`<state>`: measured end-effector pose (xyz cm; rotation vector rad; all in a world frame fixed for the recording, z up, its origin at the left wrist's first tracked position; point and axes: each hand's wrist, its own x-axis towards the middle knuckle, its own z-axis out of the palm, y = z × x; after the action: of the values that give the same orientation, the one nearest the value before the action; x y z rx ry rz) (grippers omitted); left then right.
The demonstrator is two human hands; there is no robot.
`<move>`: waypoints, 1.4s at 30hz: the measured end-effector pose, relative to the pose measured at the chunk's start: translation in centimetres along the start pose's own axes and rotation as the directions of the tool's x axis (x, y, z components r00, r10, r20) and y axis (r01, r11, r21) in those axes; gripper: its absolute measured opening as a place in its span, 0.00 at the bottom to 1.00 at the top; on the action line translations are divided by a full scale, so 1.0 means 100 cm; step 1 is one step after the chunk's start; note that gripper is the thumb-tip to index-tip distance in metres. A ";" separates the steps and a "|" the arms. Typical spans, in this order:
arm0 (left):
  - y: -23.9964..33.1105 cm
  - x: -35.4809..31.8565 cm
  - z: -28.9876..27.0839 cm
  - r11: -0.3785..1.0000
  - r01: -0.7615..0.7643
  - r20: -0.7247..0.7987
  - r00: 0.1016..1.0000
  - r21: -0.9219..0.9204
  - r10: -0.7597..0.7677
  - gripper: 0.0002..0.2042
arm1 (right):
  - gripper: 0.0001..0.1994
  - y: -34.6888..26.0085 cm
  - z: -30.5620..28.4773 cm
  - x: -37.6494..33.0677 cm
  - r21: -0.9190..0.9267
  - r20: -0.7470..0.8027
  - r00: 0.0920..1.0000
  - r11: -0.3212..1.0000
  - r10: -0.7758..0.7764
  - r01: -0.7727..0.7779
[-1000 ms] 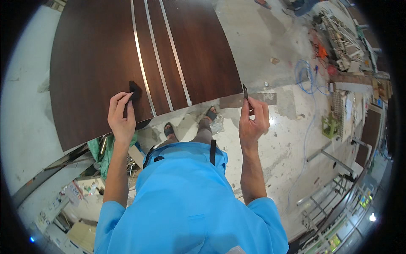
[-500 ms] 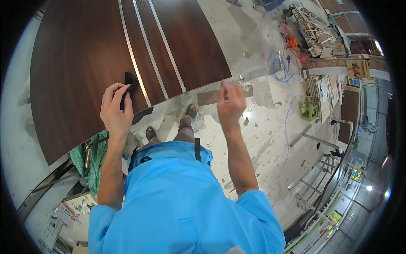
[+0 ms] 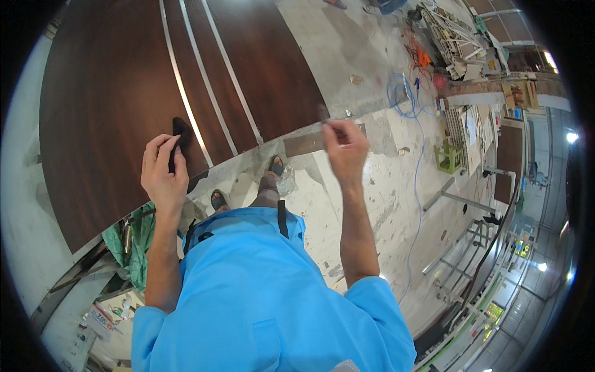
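Note:
A dark brown wood-grain panel (image 3: 99, 118) with three pale metallic strips running along it lies in front of me. Over its near part, my left hand (image 3: 164, 177) pinches a black piece (image 3: 180, 131) between thumb and fingers; it looks like folded cloth, but I cannot be sure. My right hand (image 3: 346, 152) is off the panel's right corner, thumb and fingers closed together. A small blurred dark thing (image 3: 323, 113) shows at its fingertips, too smeared to name.
Green cloth (image 3: 137, 239) hangs below the panel's near left edge. On the floor to the right lie a coiled blue hose (image 3: 403, 99), a green stool (image 3: 447, 156) and metal frames (image 3: 462, 201). Another person's foot (image 3: 334, 4) shows at the far edge.
The panel and its strips have shifted a little left in the view. My left hand still grips the black piece. My right hand has turned, and a blurred dark thing now shows at its fingertips.

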<state>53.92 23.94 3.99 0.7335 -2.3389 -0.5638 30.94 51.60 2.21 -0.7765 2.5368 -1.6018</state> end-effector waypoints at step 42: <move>0.089 0.025 0.082 0.941 -0.029 0.177 0.980 -0.337 0.093 0.17 | 0.15 0.037 -0.046 0.071 -0.080 0.294 0.698 0.711 -0.653 0.699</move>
<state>43.69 30.82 4.06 0.4636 -2.3416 -1.0115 21.96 53.59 2.78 -1.9961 2.3523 -1.2518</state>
